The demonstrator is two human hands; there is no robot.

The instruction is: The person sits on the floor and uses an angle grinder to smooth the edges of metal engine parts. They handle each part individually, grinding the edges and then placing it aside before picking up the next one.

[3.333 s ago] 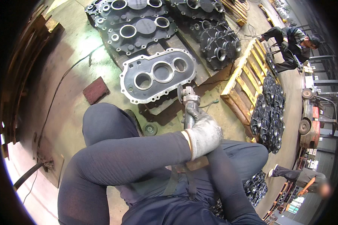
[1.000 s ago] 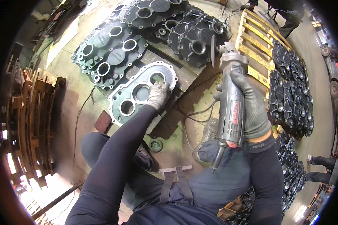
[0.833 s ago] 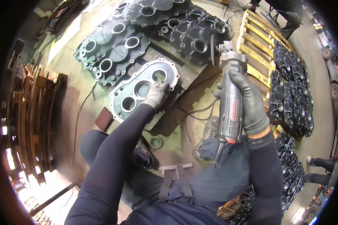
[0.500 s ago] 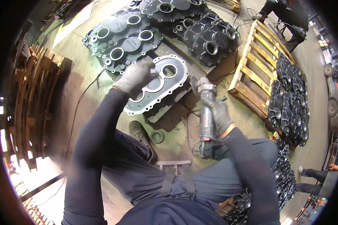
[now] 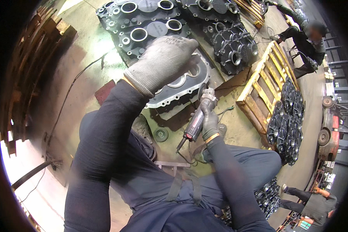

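My right hand point(image 5: 209, 121), in a dark glove, is wrapped round the body of an angle grinder point(image 5: 194, 123). The grinder's disc end points up toward the near edge of a grey metal cover point(image 5: 183, 89) with round openings, and its cord end hangs toward my knees. Above the cover is my left hand point(image 5: 164, 58), in a light grey knit glove, its fingers curled in. Whatever those fingers might hold is hidden behind the back of the hand. My left hand and forearm hide much of the cover.
Dark cast covers point(image 5: 152, 29) are stacked beyond the cover, with another pile point(image 5: 234, 48) to their right. A yellow wooden pallet point(image 5: 255, 85) and more castings point(image 5: 286, 120) stand right. Wooden pallets point(image 5: 34, 73) rise at left. A round disc point(image 5: 161, 134) lies by my foot. Two people are at right.
My left hand has lifted off the cover, up and to the right. The grinder has tilted, its cord end swinging left, and its disc end is now nearer the cover's edge. My view has shifted.
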